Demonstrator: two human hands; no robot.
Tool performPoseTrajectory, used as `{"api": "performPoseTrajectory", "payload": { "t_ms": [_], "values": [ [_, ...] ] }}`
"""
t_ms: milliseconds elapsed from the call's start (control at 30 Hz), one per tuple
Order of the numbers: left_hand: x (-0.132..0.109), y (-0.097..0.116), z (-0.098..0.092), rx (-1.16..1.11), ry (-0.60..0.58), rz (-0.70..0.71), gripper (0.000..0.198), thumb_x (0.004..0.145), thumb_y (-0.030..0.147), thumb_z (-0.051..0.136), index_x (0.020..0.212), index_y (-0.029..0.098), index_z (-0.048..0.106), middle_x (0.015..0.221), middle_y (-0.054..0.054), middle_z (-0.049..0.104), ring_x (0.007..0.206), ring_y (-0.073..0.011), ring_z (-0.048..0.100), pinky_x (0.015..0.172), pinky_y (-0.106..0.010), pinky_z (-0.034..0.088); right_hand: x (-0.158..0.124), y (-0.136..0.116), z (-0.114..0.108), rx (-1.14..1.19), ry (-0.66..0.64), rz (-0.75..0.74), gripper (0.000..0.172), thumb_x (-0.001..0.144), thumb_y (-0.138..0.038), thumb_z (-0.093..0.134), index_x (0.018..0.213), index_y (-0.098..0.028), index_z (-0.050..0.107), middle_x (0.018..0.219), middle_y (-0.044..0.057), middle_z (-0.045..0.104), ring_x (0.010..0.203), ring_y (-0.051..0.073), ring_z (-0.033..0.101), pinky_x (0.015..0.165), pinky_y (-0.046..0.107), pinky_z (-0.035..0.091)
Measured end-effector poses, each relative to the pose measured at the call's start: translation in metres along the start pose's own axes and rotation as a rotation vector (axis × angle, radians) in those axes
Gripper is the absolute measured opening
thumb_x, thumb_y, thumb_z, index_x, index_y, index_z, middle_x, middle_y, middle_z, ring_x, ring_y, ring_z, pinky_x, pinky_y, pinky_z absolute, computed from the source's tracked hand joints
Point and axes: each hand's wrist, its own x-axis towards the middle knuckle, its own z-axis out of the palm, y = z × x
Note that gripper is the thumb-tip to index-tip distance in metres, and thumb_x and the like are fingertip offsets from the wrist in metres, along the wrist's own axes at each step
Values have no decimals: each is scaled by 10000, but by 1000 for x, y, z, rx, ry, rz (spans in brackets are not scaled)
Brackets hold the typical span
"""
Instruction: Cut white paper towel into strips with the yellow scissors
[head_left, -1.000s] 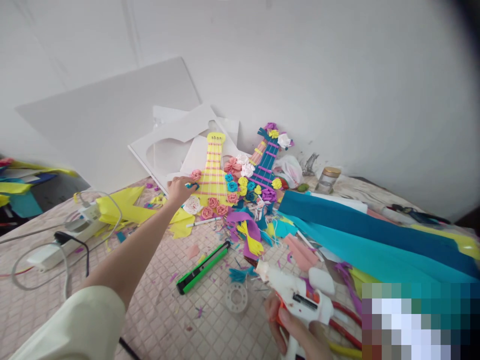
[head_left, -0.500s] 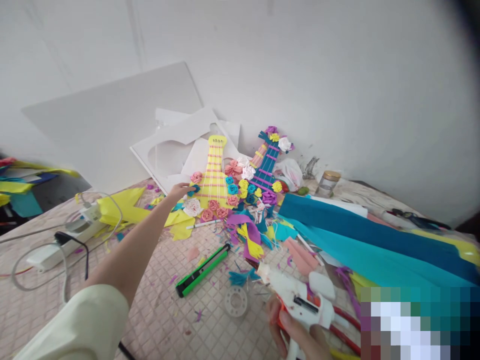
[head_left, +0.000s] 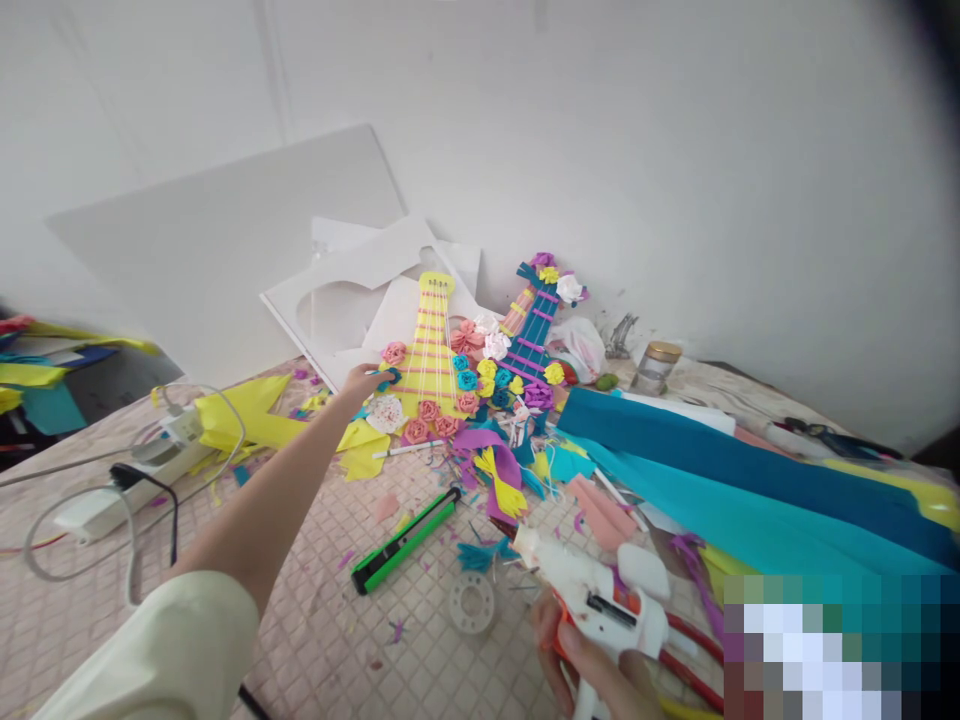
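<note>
In the head view, my left hand (head_left: 366, 380) reaches to the left edge of a yellow paper guitar (head_left: 431, 345). Its fingers close on a dark teal paper flower (head_left: 389, 379) there. Pink, teal and white paper flowers ring the guitar's body, and white strings run down its neck. My right hand (head_left: 592, 665) grips a white hot glue gun (head_left: 577, 575) low on the right, fingers around its orange trigger. The gun's nozzle points up and left, away from the guitar. A blue paper guitar (head_left: 532, 330) with flowers leans behind, to the right.
A green box cutter (head_left: 405, 543) and a clear spool (head_left: 472, 604) lie mid-table among paper scraps. Red-handled pliers (head_left: 694, 660) sit by the glue gun. Blue crepe paper (head_left: 720, 465) covers the right side. A power strip (head_left: 127, 490) with cables stands left; white boards (head_left: 240, 240) lean behind.
The yellow guitar has shifted very slightly to the right and down, with my left hand still at its edge. My right hand and the glue gun have stayed in place.
</note>
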Motion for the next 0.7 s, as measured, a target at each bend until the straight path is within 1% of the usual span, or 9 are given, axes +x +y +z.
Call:
{"api": "performPoseTrajectory", "payload": {
  "t_ms": [300,467,600,633,700],
  "values": [
    [-7,5,2,-14,31,-17,329,840,314,523,1126,153,522,1124,-84,557,949,-198,570,783,-402,492,0,-5,3,-5,-4,12,448,709,-593,583,611,-158,545,382,-30,407,349,72,284,391,216,161],
    [-6,3,4,6,13,1,338,841,317,520,1139,157,514,1134,-86,552,954,-200,568,786,-405,491,-1,-4,2,0,-1,21,437,720,-577,580,617,-153,557,385,-28,415,355,73,291,409,226,170],
    [-10,4,-1,43,-26,56,335,842,316,519,1135,153,517,1132,-88,554,946,-196,570,781,-404,493,0,-6,2,5,-9,8,400,740,-536,586,659,-145,589,377,-34,411,363,77,304,421,232,166],
    [-13,4,-3,56,-19,80,332,841,316,520,1131,152,520,1129,-87,556,942,-195,571,777,-401,495,0,-6,2,8,-9,0,387,744,-521,591,659,-144,589,386,-32,421,365,76,307,423,232,164],
    [-20,5,-10,92,43,160,332,842,317,519,1130,152,520,1128,-87,556,940,-195,572,775,-399,495,0,-6,2,21,-9,-22,366,755,-496,594,659,-143,589,401,-30,434,370,76,312,426,236,165]
  ]
}}
